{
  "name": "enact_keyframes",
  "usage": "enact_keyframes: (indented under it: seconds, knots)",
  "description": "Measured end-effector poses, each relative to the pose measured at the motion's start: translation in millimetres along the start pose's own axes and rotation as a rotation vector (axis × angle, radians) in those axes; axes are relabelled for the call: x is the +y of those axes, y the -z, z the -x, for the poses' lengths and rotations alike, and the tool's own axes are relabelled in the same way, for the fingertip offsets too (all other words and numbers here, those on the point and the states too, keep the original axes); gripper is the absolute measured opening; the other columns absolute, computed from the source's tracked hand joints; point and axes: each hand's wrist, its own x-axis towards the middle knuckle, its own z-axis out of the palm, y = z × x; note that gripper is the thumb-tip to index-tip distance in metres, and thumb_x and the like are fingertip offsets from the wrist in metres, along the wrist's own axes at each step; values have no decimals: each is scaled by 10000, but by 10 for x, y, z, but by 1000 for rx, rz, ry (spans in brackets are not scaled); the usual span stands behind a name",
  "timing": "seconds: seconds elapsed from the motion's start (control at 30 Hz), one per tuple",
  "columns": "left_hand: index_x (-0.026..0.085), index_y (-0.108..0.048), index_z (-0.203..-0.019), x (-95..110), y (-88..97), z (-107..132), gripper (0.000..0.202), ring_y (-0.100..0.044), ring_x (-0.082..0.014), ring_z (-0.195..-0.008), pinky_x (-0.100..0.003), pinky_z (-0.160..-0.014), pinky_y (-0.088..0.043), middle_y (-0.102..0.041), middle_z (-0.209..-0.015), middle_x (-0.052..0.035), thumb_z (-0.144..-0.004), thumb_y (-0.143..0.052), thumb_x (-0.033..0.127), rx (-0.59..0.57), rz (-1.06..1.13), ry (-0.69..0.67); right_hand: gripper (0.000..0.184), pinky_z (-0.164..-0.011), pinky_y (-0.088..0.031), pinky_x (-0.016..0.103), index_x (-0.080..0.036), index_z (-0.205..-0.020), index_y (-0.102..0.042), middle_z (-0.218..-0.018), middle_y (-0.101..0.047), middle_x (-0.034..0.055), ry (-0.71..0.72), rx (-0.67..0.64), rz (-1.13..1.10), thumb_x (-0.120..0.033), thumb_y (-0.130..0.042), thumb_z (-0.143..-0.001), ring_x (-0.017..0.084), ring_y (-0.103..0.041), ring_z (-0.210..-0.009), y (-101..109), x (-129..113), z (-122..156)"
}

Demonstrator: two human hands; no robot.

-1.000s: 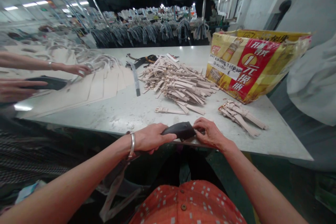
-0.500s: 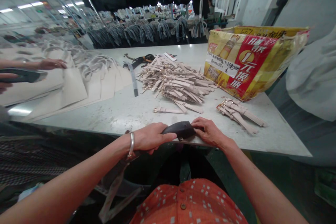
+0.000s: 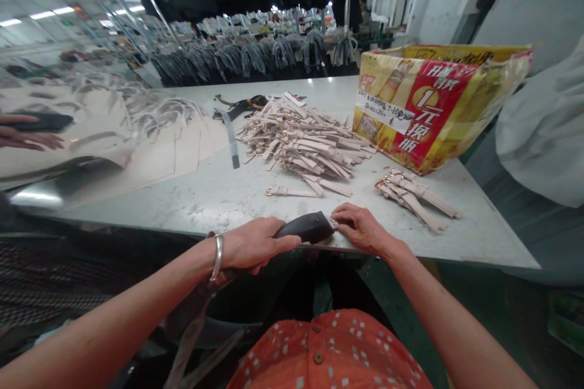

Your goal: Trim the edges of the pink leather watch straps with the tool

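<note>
"Where's the black tool (image 3: 303, 228) now?"

"Gripped in the closed left hand (image 3: 255, 244), sitting farther left than a moment ago, with its tip toward the right hand (image 3: 360, 230)."

"Does the right hand have hold of it?"

"No. That hand lies loosely open at the table (image 3: 205, 209) edge, just beside the tip. Earlier its fingers were on the tool."

"Any room around them?"

"Bare tabletop ahead, then the strap pile (image 3: 303, 146). A smaller strap bundle (image 3: 413, 200) lies to the right, near the printed sack (image 3: 424, 109)."

"And the co-worker?"

"The co-worker's hand (image 3: 27, 134) has moved farther left, at a second black tool (image 3: 43, 122)."
</note>
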Motion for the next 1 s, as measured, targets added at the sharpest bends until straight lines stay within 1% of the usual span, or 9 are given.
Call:
enact_keyframes:
  seconds: [0.1,0.17,0.33,0.4,0.47,0.57,0.83,0.9,1.0]
  knots:
    - [173,-543,-754,67,-31,-84,455,-486,-124,-398,-221,-377,-330,-533,-513,15,-736,-412,609,28,-8,-39,331,-818,-435,277,-212,-972,-670,-972,-625,39,-4,-1,7,-32,-522,-737,154,-572,-907,0,-2,5]
    - [175,-540,-748,74,-37,-123,457,-487,-127,-406,-222,-384,-329,-528,-501,17,-743,-400,610,46,-5,-53,342,-816,-436,281,-221,-977,-670,-967,-626,35,-8,3,15,-30,-520,-737,156,-572,-907,0,-5,9]
    - [181,-504,-703,-30,19,-61,476,-501,-130,-429,-225,-410,-363,-525,-507,19,-733,-393,643,104,21,-7,287,-816,-438,285,-221,-973,-670,-979,-620,42,-10,12,10,-76,-547,-758,156,-574,-906,-3,-3,15]
    - [186,-486,-710,-78,43,6,477,-501,-125,-425,-222,-404,-369,-522,-525,24,-736,-391,653,86,63,15,264,-816,-439,283,-215,-960,-671,-979,-620,45,-12,20,9,-87,-547,-765,156,-575,-904,-7,-4,15]
    - [191,-491,-755,-112,49,61,471,-491,-118,-407,-216,-381,-355,-518,-542,30,-740,-398,652,22,100,24,251,-817,-439,280,-213,-950,-670,-975,-620,45,-10,29,7,-93,-540,-773,153,-576,-902,-13,-7,14]
    - [193,-511,-808,-121,27,75,467,-484,-118,-383,-212,-361,-337,-513,-532,34,-746,-404,643,-30,91,23,248,-820,-439,282,-206,-949,-668,-972,-621,48,-7,31,7,-93,-534,-775,154,-575,-898,-20,-7,13]
    - [174,-528,-794,52,-38,-164,501,-493,-129,-358,-224,-364,-358,-522,-480,29,-755,-366,646,21,48,-65,325,-817,-440,286,-212,-974,-660,-985,-621,42,-6,15,17,-45,-514,-736,163,-569,-909,-27,18,9]
    - [178,-518,-795,43,-40,-175,500,-499,-131,-360,-226,-363,-361,-527,-488,31,-751,-365,652,40,59,-60,329,-812,-439,281,-215,-968,-662,-984,-619,39,-8,18,23,-43,-521,-726,162,-569,-904,-26,14,11]
    - [184,-492,-790,-35,-34,-105,498,-508,-129,-379,-220,-358,-361,-526,-518,35,-749,-364,664,51,102,-38,309,-810,-436,279,-212,-964,-664,-980,-615,41,-4,22,26,-61,-543,-724,161,-567,-903,-23,1,16]
